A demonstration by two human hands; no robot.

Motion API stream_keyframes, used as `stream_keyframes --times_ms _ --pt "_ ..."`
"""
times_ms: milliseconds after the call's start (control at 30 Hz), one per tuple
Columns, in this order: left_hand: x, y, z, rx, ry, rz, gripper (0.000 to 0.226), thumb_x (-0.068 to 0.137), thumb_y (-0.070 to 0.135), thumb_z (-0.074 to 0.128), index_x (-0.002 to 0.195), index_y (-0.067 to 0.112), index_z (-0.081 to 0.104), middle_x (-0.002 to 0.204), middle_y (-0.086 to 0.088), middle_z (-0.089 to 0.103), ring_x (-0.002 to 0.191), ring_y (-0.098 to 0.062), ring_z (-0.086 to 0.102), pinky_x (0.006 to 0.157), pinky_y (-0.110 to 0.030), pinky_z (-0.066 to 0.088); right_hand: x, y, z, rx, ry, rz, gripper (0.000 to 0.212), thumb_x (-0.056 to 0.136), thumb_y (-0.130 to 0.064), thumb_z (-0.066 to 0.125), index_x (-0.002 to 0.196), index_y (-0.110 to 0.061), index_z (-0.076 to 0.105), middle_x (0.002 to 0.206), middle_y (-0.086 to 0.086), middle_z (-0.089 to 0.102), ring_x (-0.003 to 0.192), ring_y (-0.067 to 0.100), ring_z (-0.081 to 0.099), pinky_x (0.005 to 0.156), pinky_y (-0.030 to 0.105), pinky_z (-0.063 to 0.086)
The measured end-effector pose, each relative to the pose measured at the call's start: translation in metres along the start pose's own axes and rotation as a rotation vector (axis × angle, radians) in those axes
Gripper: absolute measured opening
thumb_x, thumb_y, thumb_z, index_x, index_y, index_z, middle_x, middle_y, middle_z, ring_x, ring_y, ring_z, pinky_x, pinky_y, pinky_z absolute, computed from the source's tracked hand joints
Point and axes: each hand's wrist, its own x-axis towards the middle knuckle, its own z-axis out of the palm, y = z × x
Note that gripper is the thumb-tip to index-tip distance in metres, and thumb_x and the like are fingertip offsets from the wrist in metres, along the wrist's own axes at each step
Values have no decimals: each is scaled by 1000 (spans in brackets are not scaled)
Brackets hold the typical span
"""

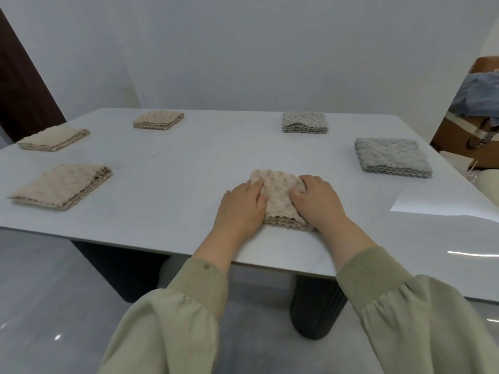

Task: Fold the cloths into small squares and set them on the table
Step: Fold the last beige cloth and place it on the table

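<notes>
The small beige folded square of bumpy textured cloth (279,199) lay flat on the white stone-look table (189,163), close to the near edge and right in front of you. This cloth is the landmark for all the rest. Its layers showed as a neat stack along the near side, so I judge that the folding was finished and you were only pressing it flat.

Your left hand (240,206) rested on the left side of the cloth, palm down, fingers nearly straight and laid over the edge. Your right hand (317,202) covered the right side, with fingers curled a little onto the top. Neither hand gripped or pinched anything; both were spread and pushing down, probably so the thick layers would not spring open.

Left of this cloth lay a bigger beige folded cloth (62,186). Farther left and behind it was a second beige folded cloth (55,139), and behind the landmark to the left a third beige folded cloth (158,119). Behind it to the right sat a pale grey folded cloth (305,122), and to the right a larger grey folded cloth (393,159). All were well apart from each other, I think so each finished piece was easy to see.

Beyond the table's right end a brown cardboard box (456,136) stood, with bluish fabric (478,95) above it.
</notes>
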Motion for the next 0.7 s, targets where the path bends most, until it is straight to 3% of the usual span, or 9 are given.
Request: stream_keyframes --times_ms 467,600,700 --pt "-30 54 7 53 -70 -9 49 100 34 25 148 21 25 151 -4 34 138 -23 30 114 -47 20 -37 38 -35 45 46 40 49 89 -29 48 136 -15 47 134 8 53 124 27 47 104 38 38" --pt "-31 55 1 -66 41 -31 44 100 30 30 142 21 41 138 -2 52 125 -21 47 104 -34 35 -39 43 -38 53 40 21 51 89 -24 49 138 -14 44 139 8 49 128 26 43 107 38 35" --pt "-33 50 -4 -260 84 -126 39 99 25 34 135 20 51 134 2 56 121 -15 50 94 -22 34 -44 40 -39 212 130 -55 48 92 -22 46 139 -12 43 144 6 43 134 20 37 112 35 29"
